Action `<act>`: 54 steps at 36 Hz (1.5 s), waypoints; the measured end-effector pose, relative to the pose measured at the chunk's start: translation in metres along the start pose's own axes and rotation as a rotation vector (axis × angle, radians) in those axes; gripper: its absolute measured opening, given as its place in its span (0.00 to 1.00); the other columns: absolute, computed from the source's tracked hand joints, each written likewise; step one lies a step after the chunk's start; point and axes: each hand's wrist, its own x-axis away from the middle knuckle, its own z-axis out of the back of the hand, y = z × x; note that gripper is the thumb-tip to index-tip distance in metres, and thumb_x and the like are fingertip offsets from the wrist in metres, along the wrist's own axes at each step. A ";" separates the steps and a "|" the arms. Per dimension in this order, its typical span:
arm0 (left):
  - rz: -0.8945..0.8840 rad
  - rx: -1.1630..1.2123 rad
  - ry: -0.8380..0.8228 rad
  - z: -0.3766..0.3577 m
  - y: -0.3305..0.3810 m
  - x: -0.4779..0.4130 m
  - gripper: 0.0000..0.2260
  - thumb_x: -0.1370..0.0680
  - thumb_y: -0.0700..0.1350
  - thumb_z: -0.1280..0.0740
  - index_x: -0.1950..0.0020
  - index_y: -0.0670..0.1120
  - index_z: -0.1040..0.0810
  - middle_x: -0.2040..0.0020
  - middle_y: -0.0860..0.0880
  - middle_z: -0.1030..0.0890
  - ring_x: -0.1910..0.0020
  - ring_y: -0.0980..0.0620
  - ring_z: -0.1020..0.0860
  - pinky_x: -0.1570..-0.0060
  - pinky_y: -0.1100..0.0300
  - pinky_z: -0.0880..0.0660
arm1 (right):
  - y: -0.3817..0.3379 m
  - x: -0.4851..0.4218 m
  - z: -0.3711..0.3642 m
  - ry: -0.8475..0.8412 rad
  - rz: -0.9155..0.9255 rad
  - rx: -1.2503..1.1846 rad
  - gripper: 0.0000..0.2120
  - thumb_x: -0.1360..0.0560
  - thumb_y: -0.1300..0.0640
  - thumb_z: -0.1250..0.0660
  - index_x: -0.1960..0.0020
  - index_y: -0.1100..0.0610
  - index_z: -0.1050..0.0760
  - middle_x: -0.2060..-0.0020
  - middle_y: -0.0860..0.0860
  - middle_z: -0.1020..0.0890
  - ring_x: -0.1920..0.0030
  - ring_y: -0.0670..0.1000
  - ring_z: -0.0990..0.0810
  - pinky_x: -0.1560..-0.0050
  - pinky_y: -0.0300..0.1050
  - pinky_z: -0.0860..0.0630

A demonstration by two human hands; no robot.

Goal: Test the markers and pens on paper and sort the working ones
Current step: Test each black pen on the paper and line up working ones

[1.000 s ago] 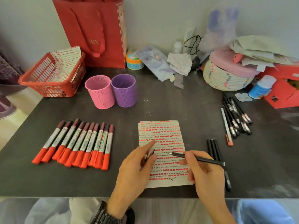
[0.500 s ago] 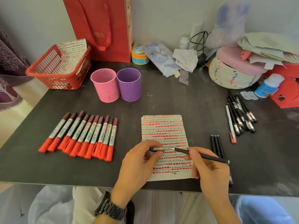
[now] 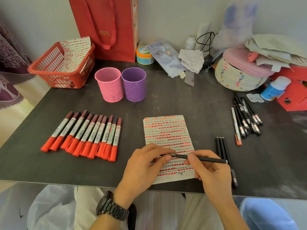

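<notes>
Black pen [image 3: 204, 159] in lt hand [image 3: 142, 168] + rt hand [image 3: 213, 177] pinch over paper [image 3: 166, 130]; red markers [image 3: 86, 135] lt.

A plain, pale grey-white painted wall [image 3: 166, 17] stands behind a dark grey, matte, flat-topped table [image 3: 166, 103], meeting its far edge. The tabletop shows faint whitish scuffs towards its right edge. Past the left edge hangs a purple fabric curtain with a pale tree pattern [image 3: 10, 63], its hem reaching a smooth cream floor [image 3: 10, 128]. A tall red paper gift bag with ribbon handles [image 3: 103, 27] stands at the far edge against the wall. The light is soft and even, with mild shadows.
</notes>
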 end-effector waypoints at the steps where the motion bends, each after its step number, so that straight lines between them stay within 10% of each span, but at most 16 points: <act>1: -0.011 -0.013 -0.009 0.000 0.000 0.000 0.16 0.20 0.63 0.39 0.40 0.60 0.17 0.44 0.64 0.19 0.47 0.59 0.21 0.50 0.63 0.24 | 0.000 0.000 0.000 -0.013 -0.004 0.004 0.11 0.31 0.52 0.28 0.52 0.56 0.18 0.61 0.50 0.12 0.65 0.44 0.16 0.69 0.31 0.24; 21: -0.030 0.071 0.005 -0.003 -0.006 0.002 0.17 0.21 0.63 0.38 0.40 0.59 0.16 0.45 0.63 0.20 0.44 0.56 0.22 0.50 0.54 0.21 | -0.010 0.000 -0.007 -0.068 0.027 0.050 0.09 0.30 0.51 0.27 0.55 0.37 0.16 0.62 0.45 0.13 0.64 0.44 0.14 0.67 0.32 0.22; 44: -0.075 -0.140 0.054 -0.005 -0.009 0.002 0.20 0.23 0.69 0.41 0.34 0.66 0.23 0.41 0.68 0.23 0.37 0.64 0.30 0.41 0.63 0.29 | -0.008 0.001 -0.010 -0.065 0.010 0.106 0.06 0.28 0.49 0.27 0.51 0.42 0.17 0.55 0.47 0.13 0.60 0.48 0.14 0.64 0.36 0.21; 48: -0.040 -0.230 0.120 -0.004 -0.010 -0.002 0.22 0.22 0.68 0.40 0.32 0.62 0.24 0.35 0.65 0.27 0.34 0.62 0.33 0.35 0.56 0.32 | -0.016 -0.001 0.011 0.023 -0.007 0.053 0.07 0.30 0.45 0.29 0.56 0.47 0.18 0.65 0.53 0.15 0.72 0.47 0.20 0.70 0.38 0.24; 54: -0.018 -0.426 0.107 -0.012 -0.010 -0.003 0.18 0.23 0.56 0.30 0.33 0.56 0.21 0.32 0.55 0.25 0.31 0.51 0.28 0.33 0.51 0.31 | -0.031 -0.015 0.073 0.098 -0.115 0.086 0.20 0.27 0.42 0.36 0.52 0.59 0.20 0.57 0.54 0.13 0.60 0.52 0.14 0.62 0.40 0.18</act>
